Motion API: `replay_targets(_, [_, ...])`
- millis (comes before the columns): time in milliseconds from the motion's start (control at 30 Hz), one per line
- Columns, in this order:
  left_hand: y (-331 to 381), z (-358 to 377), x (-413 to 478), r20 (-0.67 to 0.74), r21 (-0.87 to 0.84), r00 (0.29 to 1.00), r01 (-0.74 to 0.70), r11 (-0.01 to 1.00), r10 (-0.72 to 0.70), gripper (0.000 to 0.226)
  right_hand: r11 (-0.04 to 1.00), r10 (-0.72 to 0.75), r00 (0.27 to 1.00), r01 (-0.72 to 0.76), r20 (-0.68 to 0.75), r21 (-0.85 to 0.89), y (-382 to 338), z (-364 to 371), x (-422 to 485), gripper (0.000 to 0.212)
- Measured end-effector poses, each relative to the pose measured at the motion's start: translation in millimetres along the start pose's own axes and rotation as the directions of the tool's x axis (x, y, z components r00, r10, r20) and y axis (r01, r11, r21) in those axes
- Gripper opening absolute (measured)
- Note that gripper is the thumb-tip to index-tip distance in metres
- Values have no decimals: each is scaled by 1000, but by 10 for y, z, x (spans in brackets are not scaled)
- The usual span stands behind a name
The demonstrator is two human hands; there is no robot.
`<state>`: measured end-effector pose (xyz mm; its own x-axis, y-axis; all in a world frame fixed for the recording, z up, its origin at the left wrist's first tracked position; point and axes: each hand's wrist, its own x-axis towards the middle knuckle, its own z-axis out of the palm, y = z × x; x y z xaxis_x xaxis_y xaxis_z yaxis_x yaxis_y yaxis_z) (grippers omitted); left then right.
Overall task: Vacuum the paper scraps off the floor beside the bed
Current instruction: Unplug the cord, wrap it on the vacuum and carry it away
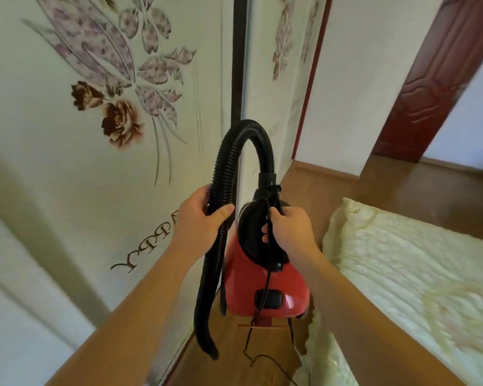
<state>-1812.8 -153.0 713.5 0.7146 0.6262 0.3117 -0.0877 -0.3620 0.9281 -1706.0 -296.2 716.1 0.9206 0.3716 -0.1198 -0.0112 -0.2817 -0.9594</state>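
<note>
I am holding the red vacuum (262, 285) aloft between wardrobe (95, 168) and bed (402, 260), my right hand (289, 228) gripping its rigid handle (253, 232), probably bearing the weight, my left hand (197, 218) clasping the floppy ribbed hose (225, 174).

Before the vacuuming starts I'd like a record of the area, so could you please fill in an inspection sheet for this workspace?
Surface: wooden floor, a narrow strip between wardrobe and bed.
Job's things: red vacuum carried by its handle; black hose loops up from its front, free end hanging at the left; no paper scraps clearly seen.
Clutter: nothing seen.
Grippers: left hand grips the hose; right hand grips the vacuum's black handle.
Cables: black cord runs down over the vacuum and trails on the floor.
Surroundings: floral wardrobe doors left, cream quilt on the bed right, red-brown door beyond.
</note>
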Motion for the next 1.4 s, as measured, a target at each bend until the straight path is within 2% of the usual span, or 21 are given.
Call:
replay_targets(267, [-145, 608, 1055, 220, -119, 971, -69, 990, 94, 42, 998, 59, 970, -56, -235, 19, -69, -222, 713, 31])
replay_targets(333, [-165, 842, 1272, 258, -141, 959, -80, 987, 114, 49, 995, 92, 959, -76, -269, 72, -72, -346, 934, 29])
replay_targets(500, [-312, 1473, 1772, 336, -150, 934, -76, 986, 123, 44, 981, 149, 942, -102, -300, 167, 10, -682, 1592, 28])
replay_targets(867, [-293, 2744, 3043, 321, -155, 939, -72, 985, 119, 46, 992, 102, 944, -75, -313, 98, -63, -1543, 3187, 29])
replay_targets(967, [-345, 2999, 3405, 335, -161, 933, -79, 984, 129, 39, 992, 112, 939, -87, -324, 91, -116, -1673, 3634, 30])
replay_targets(1400, [-1203, 4265, 5415, 416, -246, 904, 7, 969, 99, 49, 980, 197, 896, -184, -398, 70, 24, -1890, 5924, 29])
